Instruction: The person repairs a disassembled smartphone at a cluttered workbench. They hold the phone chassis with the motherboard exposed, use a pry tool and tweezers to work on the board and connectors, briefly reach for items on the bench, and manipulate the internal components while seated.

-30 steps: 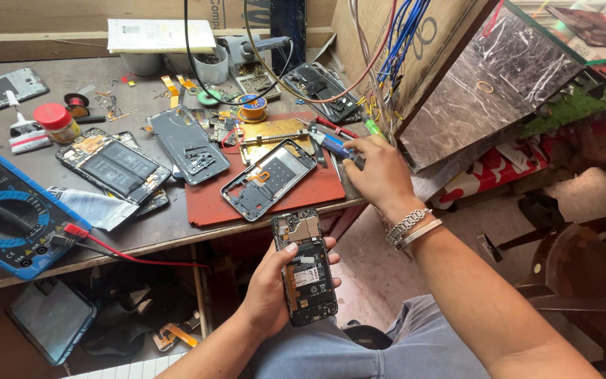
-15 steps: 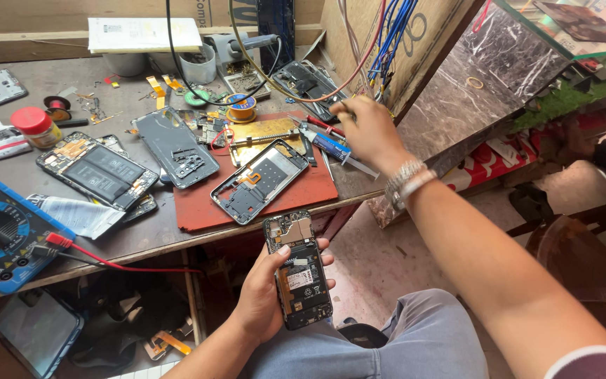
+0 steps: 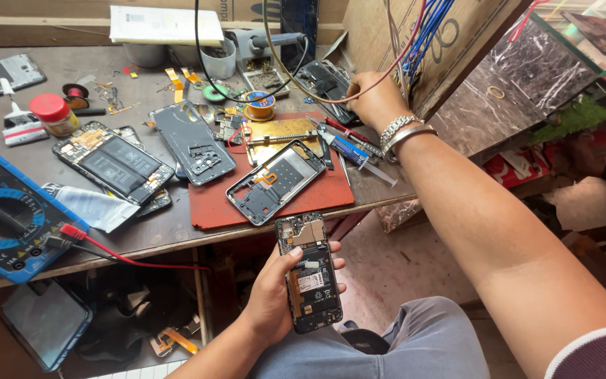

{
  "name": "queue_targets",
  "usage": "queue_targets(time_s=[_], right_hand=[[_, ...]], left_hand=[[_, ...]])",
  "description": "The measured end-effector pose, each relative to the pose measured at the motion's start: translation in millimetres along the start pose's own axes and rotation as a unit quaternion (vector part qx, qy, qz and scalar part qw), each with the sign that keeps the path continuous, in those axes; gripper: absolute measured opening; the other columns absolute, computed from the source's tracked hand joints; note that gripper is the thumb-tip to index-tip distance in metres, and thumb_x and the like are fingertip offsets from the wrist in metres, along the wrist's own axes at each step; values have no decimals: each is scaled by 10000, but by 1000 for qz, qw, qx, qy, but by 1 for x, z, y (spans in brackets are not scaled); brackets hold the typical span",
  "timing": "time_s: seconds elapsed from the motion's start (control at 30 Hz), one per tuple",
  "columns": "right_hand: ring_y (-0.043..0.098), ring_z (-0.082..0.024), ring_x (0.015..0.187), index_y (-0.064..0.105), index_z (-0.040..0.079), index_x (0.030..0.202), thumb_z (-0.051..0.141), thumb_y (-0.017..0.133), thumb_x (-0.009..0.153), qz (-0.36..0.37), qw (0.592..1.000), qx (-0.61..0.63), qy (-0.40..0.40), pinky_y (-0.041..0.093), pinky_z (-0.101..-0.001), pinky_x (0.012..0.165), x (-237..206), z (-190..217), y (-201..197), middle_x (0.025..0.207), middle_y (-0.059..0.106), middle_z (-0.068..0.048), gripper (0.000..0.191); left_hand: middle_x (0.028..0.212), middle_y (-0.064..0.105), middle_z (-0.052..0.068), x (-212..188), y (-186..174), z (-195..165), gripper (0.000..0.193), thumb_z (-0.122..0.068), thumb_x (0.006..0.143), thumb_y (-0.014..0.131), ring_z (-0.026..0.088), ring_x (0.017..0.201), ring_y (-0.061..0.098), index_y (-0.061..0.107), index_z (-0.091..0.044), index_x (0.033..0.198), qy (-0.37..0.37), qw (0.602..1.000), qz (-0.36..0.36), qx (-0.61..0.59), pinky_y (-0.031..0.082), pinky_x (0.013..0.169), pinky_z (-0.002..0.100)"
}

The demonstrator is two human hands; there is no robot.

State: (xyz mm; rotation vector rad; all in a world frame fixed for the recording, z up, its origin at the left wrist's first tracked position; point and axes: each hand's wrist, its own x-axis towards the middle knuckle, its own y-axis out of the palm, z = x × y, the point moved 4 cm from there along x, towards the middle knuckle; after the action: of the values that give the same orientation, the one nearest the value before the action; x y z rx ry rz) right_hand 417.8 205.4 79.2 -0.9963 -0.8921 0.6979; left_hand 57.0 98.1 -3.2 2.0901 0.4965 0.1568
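Hands: left [image 3: 271, 295] grips opened phone [image 3: 310, 272], right [image 3: 373, 98] reaches beside cardboard box [image 3: 450, 49].

- White flat box [image 3: 166, 24] at the bench's back edge.
- Brown cardboard box [image 3: 415, 42], upright at the right.
- White label [image 3: 310, 283] on the opened phone [image 3: 310, 274] in the left hand [image 3: 275, 295].
- Dark screen panel [image 3: 43, 319] under the bench.
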Motion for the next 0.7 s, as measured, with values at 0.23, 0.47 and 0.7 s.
queue_targets(time_s=[0.23, 0.47, 0.7], right_hand=[[743, -230, 881, 748, 33, 1031, 112, 916, 672, 36, 998, 37, -19, 579, -355, 792, 4, 2, 3, 945, 764, -123, 405], [727, -224, 918, 736, 61, 1107, 124, 933, 653, 68, 997, 40, 10, 571, -353, 807, 5, -3, 1, 1005, 752, -106, 499], [717, -191, 898, 711, 48, 1138, 136, 953, 626, 76, 994, 76, 24, 570, -332, 776, 1, 0, -4, 994, 737, -76, 574]], left_hand=[[1308, 623, 223, -5, 1, -2, 502, -285, 948, 520, 320, 1163, 662, 440, -46, 1382, -4, 1000, -2, 0, 633, 877, 516], [1318, 626, 224, -8, 2, -1, 508, -285, 946, 513, 319, 1166, 664, 432, -50, 1390, -9, 1000, -4, 9, 635, 877, 503], [1313, 627, 224, -11, 3, -1, 506, -280, 946, 510, 319, 1168, 663, 425, -47, 1387, -12, 1000, -7, 8, 638, 879, 502]])
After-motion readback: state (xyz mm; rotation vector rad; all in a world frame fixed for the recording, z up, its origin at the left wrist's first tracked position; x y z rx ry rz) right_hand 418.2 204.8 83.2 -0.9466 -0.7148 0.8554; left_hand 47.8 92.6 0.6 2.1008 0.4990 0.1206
